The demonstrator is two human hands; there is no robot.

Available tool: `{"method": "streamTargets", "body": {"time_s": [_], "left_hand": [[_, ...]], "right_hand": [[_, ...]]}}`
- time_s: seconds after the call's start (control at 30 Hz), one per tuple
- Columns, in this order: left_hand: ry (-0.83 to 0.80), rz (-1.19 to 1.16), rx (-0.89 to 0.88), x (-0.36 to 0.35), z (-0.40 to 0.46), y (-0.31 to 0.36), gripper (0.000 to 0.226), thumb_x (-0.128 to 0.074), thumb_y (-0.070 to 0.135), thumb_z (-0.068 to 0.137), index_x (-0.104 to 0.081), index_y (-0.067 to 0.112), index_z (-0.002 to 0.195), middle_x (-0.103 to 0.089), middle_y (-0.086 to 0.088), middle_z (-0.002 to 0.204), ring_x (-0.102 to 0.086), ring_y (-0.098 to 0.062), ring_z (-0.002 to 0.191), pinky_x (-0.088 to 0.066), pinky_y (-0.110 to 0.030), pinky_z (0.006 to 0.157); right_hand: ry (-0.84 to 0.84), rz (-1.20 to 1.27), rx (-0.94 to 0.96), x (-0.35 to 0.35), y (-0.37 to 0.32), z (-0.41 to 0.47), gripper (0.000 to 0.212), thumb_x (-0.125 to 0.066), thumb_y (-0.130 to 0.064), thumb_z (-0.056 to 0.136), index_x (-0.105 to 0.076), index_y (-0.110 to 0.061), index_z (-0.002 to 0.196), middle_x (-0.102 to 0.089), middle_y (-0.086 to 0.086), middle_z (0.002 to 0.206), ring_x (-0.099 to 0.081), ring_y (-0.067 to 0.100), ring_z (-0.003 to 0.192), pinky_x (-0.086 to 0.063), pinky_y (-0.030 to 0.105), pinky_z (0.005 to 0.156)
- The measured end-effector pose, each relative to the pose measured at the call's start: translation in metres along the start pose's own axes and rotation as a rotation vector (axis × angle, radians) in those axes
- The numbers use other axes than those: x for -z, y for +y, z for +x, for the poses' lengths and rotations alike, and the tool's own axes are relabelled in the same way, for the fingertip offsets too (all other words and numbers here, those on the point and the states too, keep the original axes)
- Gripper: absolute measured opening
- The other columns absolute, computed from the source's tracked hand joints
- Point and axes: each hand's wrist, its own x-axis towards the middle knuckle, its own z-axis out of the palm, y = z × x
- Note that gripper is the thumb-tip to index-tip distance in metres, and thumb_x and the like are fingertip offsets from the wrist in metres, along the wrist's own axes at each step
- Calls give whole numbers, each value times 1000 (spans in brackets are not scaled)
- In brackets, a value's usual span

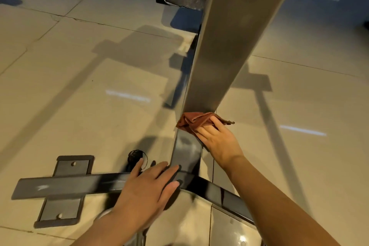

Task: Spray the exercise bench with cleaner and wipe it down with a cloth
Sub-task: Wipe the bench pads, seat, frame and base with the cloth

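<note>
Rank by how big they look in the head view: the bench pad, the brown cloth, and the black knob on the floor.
1. Bench pad, by far the largest, though it runs close past the camera.
2. Brown cloth, partly under the right hand.
3. Black knob, smallest, partly hidden.

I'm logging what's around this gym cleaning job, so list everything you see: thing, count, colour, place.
bench pad: one, grey-brown, running from top right down to centre.
frame bar: one, glossy black, sloping down from the pad's near end.
cross bar: one, dark grey, low left, lying across a floor plate.
floor plate: one near, dark grey with bolts, bottom left; another at top centre.
cloth: one, rust-brown, crumpled at the pad's near end.
floor: beige tiles, all around.
left hand: one, flat on the bar junction.
right hand: one, pressing on the cloth.
</note>
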Motion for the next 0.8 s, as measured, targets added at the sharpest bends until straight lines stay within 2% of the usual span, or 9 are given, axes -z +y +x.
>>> {"method": "streamTargets", "body": {"time_s": [0.07,0.17,0.27,0.33,0.4,0.47,0.57,0.7,0.8], "left_hand": [[-25,45,33,5,0,3,65,0,51,101,-59,38,126,-69,19,104,-67,1,92,-40,-41,103],[43,69,-9,-2,2,1,88,27,62,80,-26,42,148,-49,21,138,-46,0,127,-9,-36,121],[109,-66,24,-8,1,-1,100,29,70,75,-35,39,146,-53,16,136,-48,-4,126,-5,-27,115],[123,-136,41,-11,-1,0,103,27,74,75,-41,38,143,-55,15,134,-51,-5,123,-10,-24,112],[130,-169,39,-10,0,-1,106,30,75,71,-36,39,145,-52,17,137,-46,-3,126,-10,-23,114],[118,-191,57,-9,2,-2,107,32,75,67,-30,39,147,-46,20,141,-40,1,131,-5,-22,115],[153,-306,102,-7,0,-7,100,21,80,71,-36,41,143,-46,23,140,-36,5,131,-4,-22,115],[186,-362,96,-4,-2,-15,78,0,74,83,-44,42,138,-48,26,133,-34,12,125,-7,-30,118],[166,-376,106,2,0,-15,76,-4,70,82,-43,41,139,-47,26,135,-29,15,122,-1,-28,117]], "right_hand": [[50,-20,21,3,7,-1,72,-43,-22,100,4,-10,153,-6,-1,164,-4,21,150,25,46,105],[274,-21,-97,15,32,-16,68,-59,-21,85,-35,-18,149,-43,-5,150,-41,18,137,5,47,119],[548,79,-233,35,60,-32,71,-46,-7,85,-28,-16,153,-34,3,157,-39,24,135,-2,49,119],[649,99,-273,50,71,-35,69,-46,-1,87,-28,-13,153,-30,8,158,-39,29,137,-7,50,119],[691,215,-273,52,64,-31,65,-47,0,87,-34,-8,150,-31,14,157,-38,34,138,-13,52,120],[678,389,-248,44,42,-23,59,-45,-1,87,-40,-2,146,-38,19,152,-42,37,135,-20,53,119],[478,670,-181,27,2,-8,51,-37,-14,91,-49,-3,140,-56,19,137,-54,35,123,-29,46,115],[187,1143,-280,10,-38,8,51,-37,-13,100,-34,-22,151,-33,4,157,-30,27,143,-15,31,118],[256,1344,-430,9,-56,12,51,-42,-6,96,-43,-19,146,-40,7,153,-37,29,138,-21,32,117]]}}
